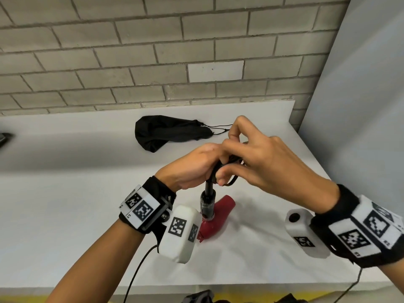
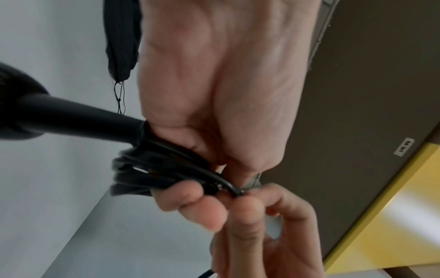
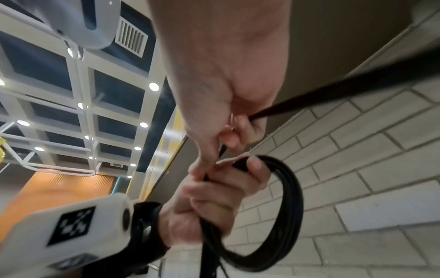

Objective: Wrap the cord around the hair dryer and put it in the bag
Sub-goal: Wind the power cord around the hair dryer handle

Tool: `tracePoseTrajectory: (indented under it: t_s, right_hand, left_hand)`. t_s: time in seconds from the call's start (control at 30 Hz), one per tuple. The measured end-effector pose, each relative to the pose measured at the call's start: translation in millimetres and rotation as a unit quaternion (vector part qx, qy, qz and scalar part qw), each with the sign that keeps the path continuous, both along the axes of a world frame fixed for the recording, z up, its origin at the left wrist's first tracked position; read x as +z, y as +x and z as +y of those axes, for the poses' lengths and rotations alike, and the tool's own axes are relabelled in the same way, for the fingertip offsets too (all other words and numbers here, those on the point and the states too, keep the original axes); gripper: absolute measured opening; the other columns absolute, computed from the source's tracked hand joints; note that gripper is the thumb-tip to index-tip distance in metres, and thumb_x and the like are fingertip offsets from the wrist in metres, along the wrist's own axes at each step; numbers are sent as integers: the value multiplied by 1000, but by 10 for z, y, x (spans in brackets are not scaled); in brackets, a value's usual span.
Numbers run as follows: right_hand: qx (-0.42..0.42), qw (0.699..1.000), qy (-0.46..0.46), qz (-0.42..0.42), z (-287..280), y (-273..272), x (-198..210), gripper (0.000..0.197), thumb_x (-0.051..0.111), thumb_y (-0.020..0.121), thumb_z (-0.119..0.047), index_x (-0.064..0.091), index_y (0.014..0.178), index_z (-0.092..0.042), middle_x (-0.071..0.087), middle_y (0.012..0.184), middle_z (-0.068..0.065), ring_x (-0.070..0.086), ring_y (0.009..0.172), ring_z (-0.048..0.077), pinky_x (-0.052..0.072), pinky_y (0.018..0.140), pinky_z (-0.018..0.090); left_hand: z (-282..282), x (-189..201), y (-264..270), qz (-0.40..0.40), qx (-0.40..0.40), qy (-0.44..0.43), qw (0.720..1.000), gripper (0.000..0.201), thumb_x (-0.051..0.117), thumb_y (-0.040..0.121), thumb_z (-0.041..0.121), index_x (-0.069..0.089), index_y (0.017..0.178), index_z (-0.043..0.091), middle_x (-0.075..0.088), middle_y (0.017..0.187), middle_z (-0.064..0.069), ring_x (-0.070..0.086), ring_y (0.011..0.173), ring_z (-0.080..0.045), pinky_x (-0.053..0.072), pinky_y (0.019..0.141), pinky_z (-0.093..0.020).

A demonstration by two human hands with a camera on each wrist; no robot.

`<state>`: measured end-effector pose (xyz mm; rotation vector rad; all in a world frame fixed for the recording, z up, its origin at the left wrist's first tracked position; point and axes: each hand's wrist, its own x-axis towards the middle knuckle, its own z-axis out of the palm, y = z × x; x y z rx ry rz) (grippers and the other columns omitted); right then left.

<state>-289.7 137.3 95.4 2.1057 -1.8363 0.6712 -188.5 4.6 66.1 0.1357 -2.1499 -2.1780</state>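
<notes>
The red hair dryer (image 1: pixel 216 217) stands nose-down on the white counter (image 1: pixel 65 204), handle upright. The left hand (image 1: pixel 192 165) grips the coiled black cord (image 2: pixel 157 169) at the handle top; the right hand (image 1: pixel 262 162) pinches a cord strand between its fingers (image 2: pixel 245 212). The black bag (image 1: pixel 166 132) lies behind, well apart.

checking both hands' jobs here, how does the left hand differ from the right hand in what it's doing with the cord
The left hand grips the coiled cord bundle at the top of the hair dryer handle; the right hand pinches a single strand. The left hand is a closed fist; the right hand has some fingers raised. Both hold the cord above the table.
</notes>
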Motion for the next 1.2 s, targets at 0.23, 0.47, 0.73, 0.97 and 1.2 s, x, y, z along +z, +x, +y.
tracePoseTrajectory:
  t_s: [0.23, 0.47, 0.73, 0.97, 1.2]
  right_hand:
    - [72, 997, -3, -39, -26, -327, 101, 22, 51, 91, -36, 56, 101, -18, 31, 90, -13, 43, 60, 12, 46, 58, 26]
    - [-24, 993, -44, 108, 321, -828, 92, 51, 30, 98, -50, 65, 91, -14, 41, 88, 0, 47, 44, 31, 39, 35, 28]
    - [-170, 975, -13, 142, 635, -1277, -6, 48, 25, 99, -44, 56, 82, -12, 60, 68, 5, 54, 44, 29, 35, 36, 23]
    - [-202, 977, -73, -2, 717, -1313, -346, 50, 16, 95, -57, 49, 99, -20, 59, 60, 2, 63, 51, 33, 43, 46, 33]
    - [-266, 959, -95, 34, 541, -922, -763, 28, 52, 90, -31, 74, 96, -14, 74, 69, 8, 66, 46, 31, 47, 37, 31]
  left_hand:
    - [43, 106, 9, -16, -65, -2, 998, 44, 24, 102, 34, 54, 86, 6, 46, 48, 6, 25, 35, -7, 28, 42, -19]
    - [-164, 321, 263, -34, -90, -71, 993, 28, 37, 97, 25, 54, 82, 8, 31, 48, 8, 18, 39, -4, 14, 39, -18]
    - [-343, 438, 424, -54, -72, -47, 995, 33, 33, 95, 27, 54, 85, 4, 33, 50, 5, 18, 39, -7, 19, 41, -19]
    - [-436, 337, 466, -7, -85, 38, 996, 29, 33, 97, 22, 53, 89, 3, 39, 54, 7, 21, 40, -6, 18, 42, -20]
    - [-421, 156, 257, 79, -63, 203, 974, 28, 32, 97, 24, 51, 92, 4, 45, 56, 9, 23, 38, -4, 18, 43, -21]
